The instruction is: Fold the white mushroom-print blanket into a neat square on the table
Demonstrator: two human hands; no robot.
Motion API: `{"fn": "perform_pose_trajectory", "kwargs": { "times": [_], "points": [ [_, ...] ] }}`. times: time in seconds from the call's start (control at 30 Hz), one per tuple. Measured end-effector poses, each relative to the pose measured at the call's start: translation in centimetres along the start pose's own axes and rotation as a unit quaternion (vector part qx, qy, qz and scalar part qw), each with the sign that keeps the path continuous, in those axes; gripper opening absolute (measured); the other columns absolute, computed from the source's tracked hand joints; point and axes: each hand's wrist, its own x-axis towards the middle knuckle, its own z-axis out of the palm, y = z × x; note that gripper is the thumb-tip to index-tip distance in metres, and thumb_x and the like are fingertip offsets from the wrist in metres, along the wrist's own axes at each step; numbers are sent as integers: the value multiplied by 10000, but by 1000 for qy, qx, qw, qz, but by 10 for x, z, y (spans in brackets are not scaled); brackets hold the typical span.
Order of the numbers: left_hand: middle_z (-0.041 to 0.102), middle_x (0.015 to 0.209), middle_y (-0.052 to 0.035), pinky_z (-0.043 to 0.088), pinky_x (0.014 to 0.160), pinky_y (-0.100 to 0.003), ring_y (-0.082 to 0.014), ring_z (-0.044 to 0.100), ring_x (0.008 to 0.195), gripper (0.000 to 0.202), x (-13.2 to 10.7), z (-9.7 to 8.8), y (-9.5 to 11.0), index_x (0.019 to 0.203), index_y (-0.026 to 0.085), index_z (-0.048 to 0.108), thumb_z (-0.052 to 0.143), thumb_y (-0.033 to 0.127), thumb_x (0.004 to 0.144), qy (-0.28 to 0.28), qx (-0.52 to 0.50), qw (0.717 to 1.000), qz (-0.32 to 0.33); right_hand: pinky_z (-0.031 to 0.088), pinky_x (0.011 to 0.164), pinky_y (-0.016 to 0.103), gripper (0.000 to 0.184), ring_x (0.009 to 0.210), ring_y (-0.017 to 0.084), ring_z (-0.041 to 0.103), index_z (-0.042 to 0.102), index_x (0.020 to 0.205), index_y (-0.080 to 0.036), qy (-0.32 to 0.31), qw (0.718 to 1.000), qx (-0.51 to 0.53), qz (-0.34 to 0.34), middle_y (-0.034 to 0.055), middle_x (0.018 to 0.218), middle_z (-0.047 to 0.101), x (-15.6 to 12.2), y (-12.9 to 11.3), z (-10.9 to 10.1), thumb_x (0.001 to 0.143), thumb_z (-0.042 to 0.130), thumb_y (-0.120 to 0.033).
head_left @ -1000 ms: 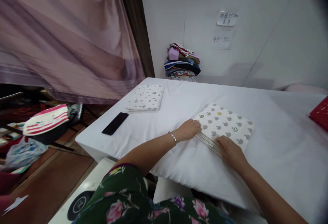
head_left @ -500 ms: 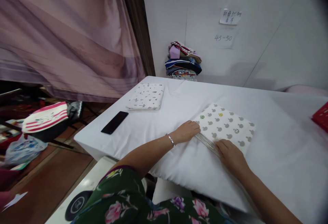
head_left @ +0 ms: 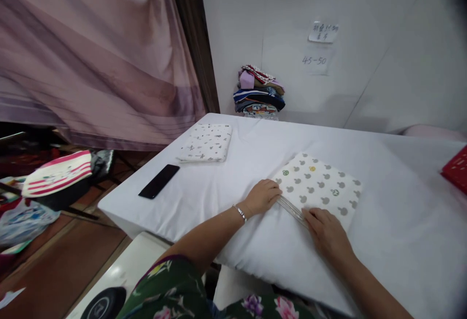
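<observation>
A folded white cloth with grey and green apple prints [head_left: 321, 187] lies on the white-covered table [head_left: 226, 183] in front of me. My left hand [head_left: 261, 196], with a silver bracelet at the wrist, rests curled against the cloth's near left corner. My right hand [head_left: 326, 231] lies on the cloth's striped near edge, its fingers pressed on the fabric. Both hands touch the same folded edge.
A second folded white patterned cloth [head_left: 206, 142] and a black phone [head_left: 159, 181] lie at the table's left. A stack of folded clothes [head_left: 259, 94] sits against the back wall. A red basket [head_left: 457, 169] pokes in at the right edge. A mauve curtain [head_left: 95, 51] hangs on the left.
The camera view has shifted slightly. Both hands stay on the near edge of the apple-print cloth, barely moved.
</observation>
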Motion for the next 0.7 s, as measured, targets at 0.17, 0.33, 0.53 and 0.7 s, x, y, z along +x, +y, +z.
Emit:
{"fn": "perform_pose_trajectory", "kwargs": {
  "times": [0.17,0.33,0.53,0.7],
  "points": [
    [586,1013,-62,384,851,-351,-187,496,959,208,1,-2,26,1055,198,565,459,265,889,16,-13,1000,5,383,684,318,297,830,203,514,571,1120,-185,17,1000,-6,-6,77,955,591,3,-4,0,891,385,-160],
    [603,957,-48,398,821,-346,-177,509,930,200,-2,8,29,1010,212,592,426,190,900,7,-29,1000,-3,411,697,313,275,825,193,529,582,1092,-189,51,999,16,11,75,933,599,8,-11,-5,886,405,-149],
    [606,961,-39,410,845,-367,-180,516,936,195,-1,9,26,998,222,589,436,169,889,15,-64,997,-26,471,817,360,350,978,201,545,525,1213,-254,43,982,181,45,77,1104,588,-4,-5,-18,890,401,-199],
    [577,1051,-52,388,894,-423,-224,503,997,341,-2,4,38,1139,247,519,563,186,806,0,-29,999,-20,413,964,395,286,1114,199,505,611,1080,-220,165,946,217,176,82,1174,576,0,59,-22,878,424,-296]
  ]
}}
